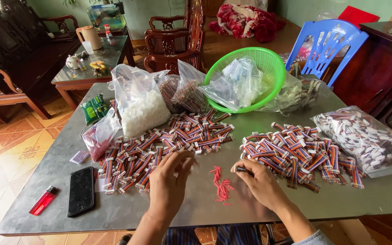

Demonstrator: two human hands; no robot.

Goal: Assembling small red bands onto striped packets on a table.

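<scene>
My left hand [169, 181] lies fingers spread on the near edge of the left cable pile [159, 147], touching the cables at twelve o'clock from the wrist. My right hand [262, 181] has its grip pinched on a thin dark tool [242, 170], tip pointing to nine o'clock, just beside the right cable pile [296, 152]. Between the hands, red scraps [222, 185] lie on the grey table [323, 199]. At nine o'clock from the left hand sit a phone [80, 190] and a red lighter [42, 200]. At twelve o'clock stand a green basket [250, 81] and a bag of white parts [139, 106]; at three o'clock, a bag of cables [368, 138].
</scene>
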